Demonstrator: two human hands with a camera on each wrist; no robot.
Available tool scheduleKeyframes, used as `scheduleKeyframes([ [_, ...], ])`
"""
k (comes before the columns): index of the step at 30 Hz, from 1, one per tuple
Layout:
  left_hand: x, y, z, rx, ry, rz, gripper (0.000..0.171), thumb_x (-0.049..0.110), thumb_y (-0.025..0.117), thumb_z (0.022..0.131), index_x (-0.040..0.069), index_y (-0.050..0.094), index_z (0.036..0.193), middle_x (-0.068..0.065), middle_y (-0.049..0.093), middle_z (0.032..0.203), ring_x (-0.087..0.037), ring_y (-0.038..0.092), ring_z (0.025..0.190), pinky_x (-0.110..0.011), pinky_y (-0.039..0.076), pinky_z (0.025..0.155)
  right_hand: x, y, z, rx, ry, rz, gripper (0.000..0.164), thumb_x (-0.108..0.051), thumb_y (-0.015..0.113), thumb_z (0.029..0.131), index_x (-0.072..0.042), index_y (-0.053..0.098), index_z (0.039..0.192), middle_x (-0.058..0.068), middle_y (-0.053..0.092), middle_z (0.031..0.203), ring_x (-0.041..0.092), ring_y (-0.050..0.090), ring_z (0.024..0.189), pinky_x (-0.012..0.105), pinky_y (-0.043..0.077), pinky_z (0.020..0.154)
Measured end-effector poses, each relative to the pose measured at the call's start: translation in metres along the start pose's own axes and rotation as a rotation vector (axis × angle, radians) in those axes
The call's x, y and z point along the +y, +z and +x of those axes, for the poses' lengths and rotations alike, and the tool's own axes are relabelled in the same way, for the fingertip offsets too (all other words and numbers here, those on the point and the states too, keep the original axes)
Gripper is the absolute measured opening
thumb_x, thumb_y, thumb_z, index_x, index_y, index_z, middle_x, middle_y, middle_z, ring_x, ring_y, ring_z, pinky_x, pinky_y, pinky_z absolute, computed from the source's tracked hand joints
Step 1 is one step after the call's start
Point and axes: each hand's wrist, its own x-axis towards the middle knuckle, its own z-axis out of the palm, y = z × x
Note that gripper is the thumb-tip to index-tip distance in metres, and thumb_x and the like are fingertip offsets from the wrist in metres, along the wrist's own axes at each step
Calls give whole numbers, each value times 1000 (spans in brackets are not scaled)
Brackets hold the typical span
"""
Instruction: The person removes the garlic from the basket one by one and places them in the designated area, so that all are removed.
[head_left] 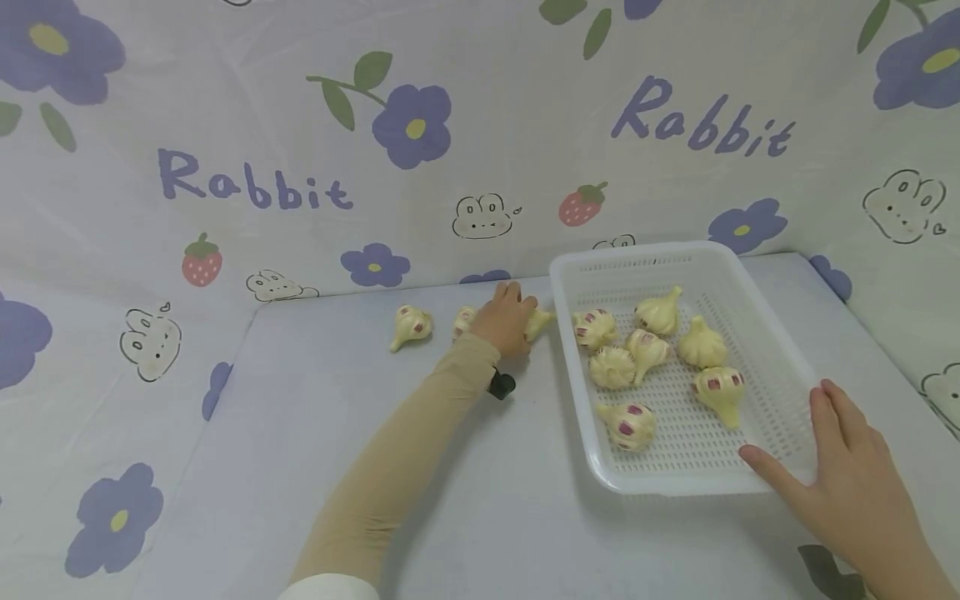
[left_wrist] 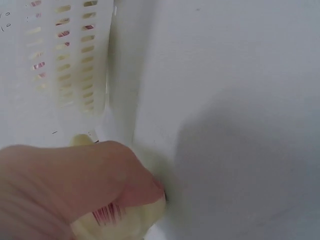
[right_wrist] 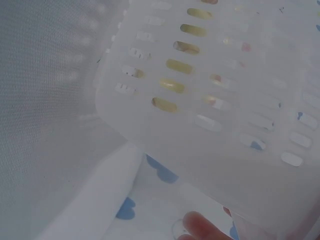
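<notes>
While the left hand (head_left: 506, 321) curls around one garlic bulb (left_wrist: 117, 220) at table level, just outside the perforated basket (head_left: 675, 485), the right hand (head_left: 855, 479) spans the basket's near right corner, thumb and fingers spread and fairly straight, probably to brace it against shifting. Seven loose bulbs (head_left: 630, 427) lie inside. Two spare bulbs (head_left: 411, 327) rest left of the basket on the table (head_left: 300, 433), presumably within easy left-hand reach.
</notes>
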Motion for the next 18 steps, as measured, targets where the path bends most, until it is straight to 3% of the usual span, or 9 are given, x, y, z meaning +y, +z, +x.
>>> scheduleKeyframes([
  [5,0,-6,-6,-8,-25,19,65,24,78,87,9,52,145,-15,48,139,-30,42,132,-37,55,95,-1,0,0,-3,5,-6,117,-56,75,89,13,12,160,39,13,165,67,29,135,78,21,113],
  [18,-1,-14,-13,-11,-10,35,61,32,70,96,11,50,150,-16,48,141,-31,43,134,-37,56,97,-1,-1,0,-9,2,-3,117,-56,74,90,14,11,159,39,12,165,66,27,138,76,18,116],
])
